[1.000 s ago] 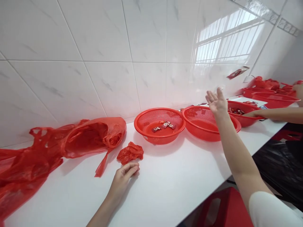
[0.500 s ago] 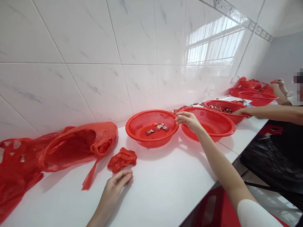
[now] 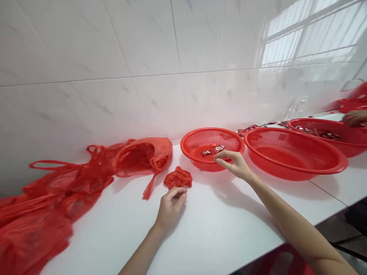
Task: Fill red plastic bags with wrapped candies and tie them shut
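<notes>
My left hand is low over the white table, its fingers curled in toward the thumb. Whatever lies between those fingertips, if anything, is hidden. Just beyond them sits a crumpled red plastic bag; whether they touch it I cannot tell. My right hand hovers at the near rim of a red plastic basket, thumb and forefinger apart, with nothing visible between them. Inside that basket are a few small wrapped packets, dark red and white, partly covered by the right hand.
A second red basket stands to the right. Another basket beyond holds many wrapped packets, with another person's hand over it. More packets lie along the tiled wall. Red plastic bags spread across the left.
The view has turned to the right. My right hand has come back from between the two baskets to the near side of the left one. My left hand stays by the crumpled bag.
</notes>
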`<state>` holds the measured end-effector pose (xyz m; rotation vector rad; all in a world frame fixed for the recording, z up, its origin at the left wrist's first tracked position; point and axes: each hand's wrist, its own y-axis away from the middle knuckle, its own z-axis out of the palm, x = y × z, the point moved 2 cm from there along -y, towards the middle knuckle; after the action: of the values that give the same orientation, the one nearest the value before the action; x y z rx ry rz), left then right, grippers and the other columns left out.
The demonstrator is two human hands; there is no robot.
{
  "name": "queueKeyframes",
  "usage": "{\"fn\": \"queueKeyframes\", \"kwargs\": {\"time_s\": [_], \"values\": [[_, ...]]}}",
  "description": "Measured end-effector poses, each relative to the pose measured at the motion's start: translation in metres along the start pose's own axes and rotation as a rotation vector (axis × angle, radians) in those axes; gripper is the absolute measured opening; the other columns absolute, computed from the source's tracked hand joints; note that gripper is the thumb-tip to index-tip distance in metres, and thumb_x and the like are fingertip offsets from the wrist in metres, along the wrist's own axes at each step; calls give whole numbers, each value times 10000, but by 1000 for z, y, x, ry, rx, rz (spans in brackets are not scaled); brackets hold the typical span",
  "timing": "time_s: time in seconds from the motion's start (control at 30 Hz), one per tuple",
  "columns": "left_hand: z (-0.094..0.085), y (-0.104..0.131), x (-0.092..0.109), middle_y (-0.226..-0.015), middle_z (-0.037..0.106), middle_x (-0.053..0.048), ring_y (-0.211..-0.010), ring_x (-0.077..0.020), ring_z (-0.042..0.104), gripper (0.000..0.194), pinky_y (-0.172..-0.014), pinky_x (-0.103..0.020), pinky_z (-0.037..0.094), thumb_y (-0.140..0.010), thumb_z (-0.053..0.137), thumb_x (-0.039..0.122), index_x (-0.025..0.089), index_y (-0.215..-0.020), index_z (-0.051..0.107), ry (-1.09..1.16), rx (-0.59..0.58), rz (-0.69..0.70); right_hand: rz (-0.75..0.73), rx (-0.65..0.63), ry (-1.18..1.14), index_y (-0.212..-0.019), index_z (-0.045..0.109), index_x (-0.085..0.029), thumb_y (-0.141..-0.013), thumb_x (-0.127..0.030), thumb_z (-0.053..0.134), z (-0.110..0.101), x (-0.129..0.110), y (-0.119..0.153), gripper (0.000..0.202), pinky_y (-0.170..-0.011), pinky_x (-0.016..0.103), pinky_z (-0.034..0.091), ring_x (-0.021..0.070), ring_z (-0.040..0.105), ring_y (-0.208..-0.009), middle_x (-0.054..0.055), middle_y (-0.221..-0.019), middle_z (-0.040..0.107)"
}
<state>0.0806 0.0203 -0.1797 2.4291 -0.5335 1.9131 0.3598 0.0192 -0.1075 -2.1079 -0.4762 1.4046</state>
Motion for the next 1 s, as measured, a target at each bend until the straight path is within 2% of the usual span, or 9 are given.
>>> {"fn": "queueKeyframes", "kwargs": {"time_s": [0.1, 0.2, 0.27, 0.33, 0.43, 0.57, 0.67, 0.83, 1.0], "values": [[-10, -4, -3, -934, 694, -74, -848, -216, 661, 204, -737, -335, 574, -842, 622, 366, 203, -891, 734, -153, 179, 199, -221, 40, 204, -870, 720, -234, -913, -271, 617, 8, -3, 9, 118, -757, 376, 567, 216, 694, -762, 48, -815, 752], [-23, -12, -10, -1019, 678, -81, -968, -232, 660, 207, -889, -392, 567, -858, 597, 310, 213, -981, 732, -298, 355, 332, -435, -13, 323, -914, 695, -234, -926, -186, 571, 24, -6, 18, 134, -822, 410, 553, 199, 669, -716, 39, -784, 738], [-30, -19, -17, -1132, 651, -96, -1093, -250, 637, 277, -989, -428, 534, -858, 601, 291, 216, -1102, 709, -364, 382, 344, -515, -98, 393, -1021, 691, -230, -924, -158, 562, 37, -5, 25, 178, -907, 455, 527, 196, 671, -721, 41, -830, 752], [-34, -24, -24, -1260, 606, -115, -1226, -274, 584, 409, -1074, -462, 482, -837, 640, 283, 220, -1241, 653, -420, 333, 340, -549, -188, 455, -1165, 674, -230, -923, -154, 554, 51, -2, 31, 281, -1000, 509, 480, 221, 696, -833, 68, -960, 769], [-34, -28, -33, -1354, 569, -122, -1318, -298, 526, 564, -1120, -492, 443, -814, 693, 277, 244, -1365, 575, -477, 203, 316, -533, -303, 465, -1313, 630, -232, -922, -162, 538, 72, 7, 42, 408, -1053, 540, 459, 283, 638, -1168, 140, -1273, 692], [-33, -30, -40, -1327, 594, -115, -1282, -292, 564, 429, -1090, -479, 481, -842, 684, 284, 250, -1269, 660, -487, 111, 244, -384, -492, 411, -1389, 602, -227, -879, -171, 604, 96, 24, 53, 513, -1081, 565, 445, 351, 378, -1462, 170, -1601, 380], [-33, -30, -42, -1297, 607, -115, -1267, -281, 580, 334, -1092, -462, 484, -835, 683, 250, 237, -1167, 722, -477, 85, 247, -278, -583, 360, -1410, 595, -226, -863, -145, 621, 105, 32, 56, 553, -1108, 551, 425, 355, 312, -1500, 174, -1619, 347], [-31, -29, -38, -1274, 622, -109, -1240, -270, 600, 325, -1072, -443, 501, -812, 695, 225, 234, -1135, 732, -442, 62, 258, -211, -599, 313, -1415, 589, -204, -871, -155, 611, 105, 38, 57, 547, -1115, 552, 415, 357, 340, -1488, 198, -1590, 394], [-29, -27, -34, -1220, 645, -109, -1198, -266, 620, 283, -1046, -439, 513, -799, 667, 204, 222, -1071, 743, -423, 67, 267, -131, -535, 185, -1554, 389, -202, -866, -223, 633, 103, 45, 58, 731, -1099, 570, 427, 352, 486, -1390, 206, -1522, 491]]}}
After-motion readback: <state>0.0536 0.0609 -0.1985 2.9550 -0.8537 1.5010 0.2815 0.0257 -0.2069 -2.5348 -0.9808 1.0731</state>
